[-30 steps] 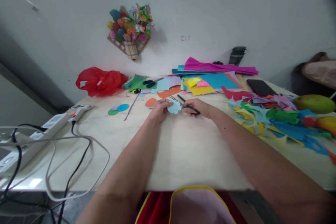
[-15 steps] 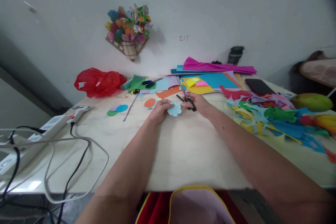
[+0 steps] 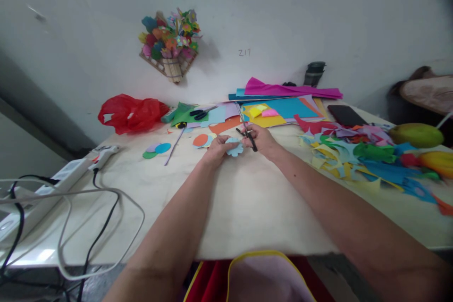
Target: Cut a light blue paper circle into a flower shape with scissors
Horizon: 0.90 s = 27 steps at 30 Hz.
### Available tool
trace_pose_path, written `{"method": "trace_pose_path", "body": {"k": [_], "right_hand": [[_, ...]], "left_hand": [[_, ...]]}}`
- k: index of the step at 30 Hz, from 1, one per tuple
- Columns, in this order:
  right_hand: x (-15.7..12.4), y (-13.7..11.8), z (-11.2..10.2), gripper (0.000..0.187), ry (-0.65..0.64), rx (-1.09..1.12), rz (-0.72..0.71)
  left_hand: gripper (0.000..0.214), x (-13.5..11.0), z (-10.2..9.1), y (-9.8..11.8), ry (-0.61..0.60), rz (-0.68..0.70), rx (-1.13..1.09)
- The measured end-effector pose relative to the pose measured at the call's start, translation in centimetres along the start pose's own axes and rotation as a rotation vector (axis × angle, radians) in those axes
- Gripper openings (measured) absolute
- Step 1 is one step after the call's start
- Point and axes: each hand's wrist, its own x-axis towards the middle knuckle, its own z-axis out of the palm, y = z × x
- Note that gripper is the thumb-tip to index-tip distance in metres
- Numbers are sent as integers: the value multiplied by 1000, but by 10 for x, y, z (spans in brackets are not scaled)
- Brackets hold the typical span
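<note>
The blue flower cutout [image 3: 234, 147] is thin, matt paper. The scissors [image 3: 247, 133] touching it have bright metal blades and black plastic handles. Under it the worktop [image 3: 247, 198] looks pale, smooth and matt. Far left of it, the red bag [image 3: 129, 112] is crinkled, glossy plastic.

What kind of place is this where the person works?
Probably a paper-craft work table against a white wall: stacked coloured paper sheets, a heap of paper offcuts, and a paper flower bouquet on the wall. The left hand holds a blue paper flower, the right hand scissors.
</note>
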Motion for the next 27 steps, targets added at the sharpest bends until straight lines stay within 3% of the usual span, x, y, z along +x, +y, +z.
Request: {"method": "trace_pose_path", "body": {"k": [6, 12, 22, 27], "right_hand": [[-1, -3, -4, 39, -39, -76, -1], [-2, -5, -17, 35, -207, -185, 58], [-3, -9, -34, 28, -404, -348, 118], [-5, -14, -38, 27, -422, -369, 150]], "left_hand": [[23, 1, -3, -4, 60, 60, -20], [26, -1, -4, 1, 45, 80, -50], [30, -1, -7, 1, 42, 28, -69], [27, -2, -5, 5, 62, 10, -65]]}}
